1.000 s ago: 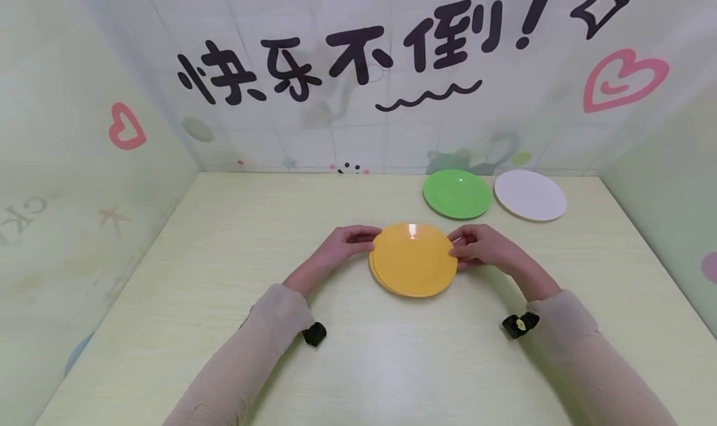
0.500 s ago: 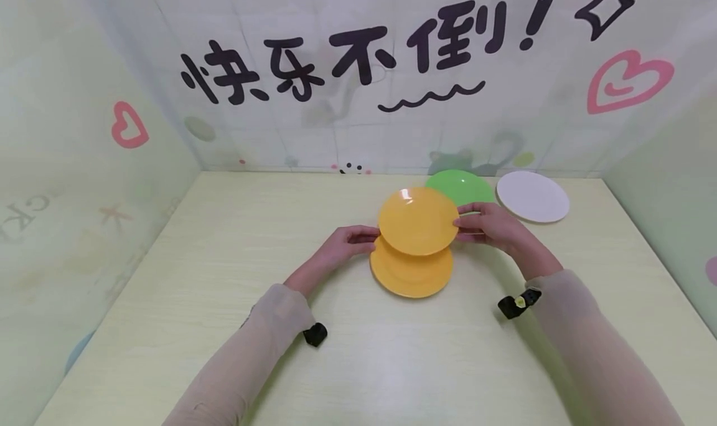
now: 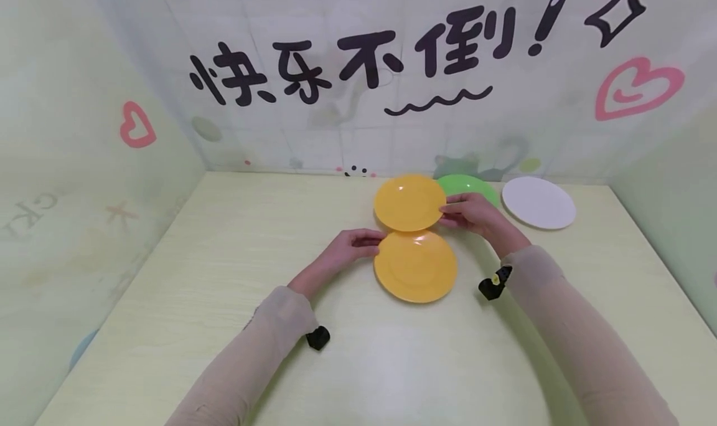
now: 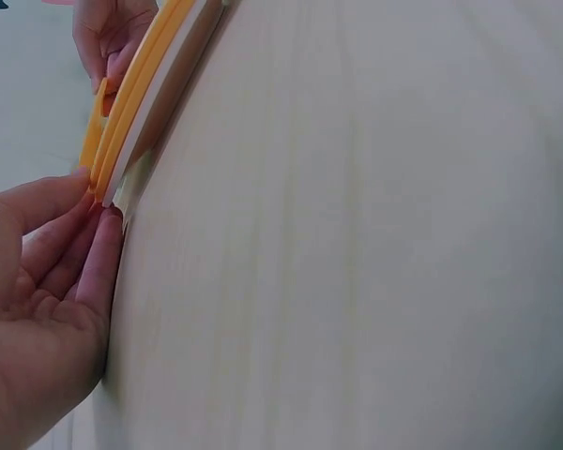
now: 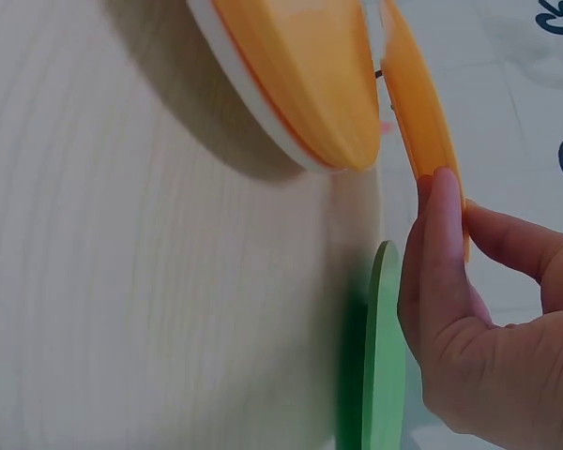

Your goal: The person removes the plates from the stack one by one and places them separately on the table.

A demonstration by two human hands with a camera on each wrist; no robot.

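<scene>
In the head view my right hand (image 3: 473, 214) pinches the right rim of an orange plate (image 3: 411, 202), held up beyond the lower plates. Its thumb is on one face and its fingers on the other, as the right wrist view shows. My left hand (image 3: 350, 250) grips the left rim of a stack of plates (image 3: 416, 269) with an orange one on top. Thumb above and fingers below, it holds the stack's edge in the left wrist view. A white rim (image 5: 248, 94) shows under the orange in the right wrist view, with a shadow on the table below.
A green plate (image 3: 469, 187), partly hidden by the raised orange plate and right hand, lies at the back of the table (image 3: 269, 214). To its right is a white plate (image 3: 539, 203). Printed cloth walls (image 3: 336, 133) stand around the table's back and sides.
My right hand has lifted the top orange plate off the stack and moved it back and slightly left, over part of the green plate. The left hand has stayed at the stack.
</scene>
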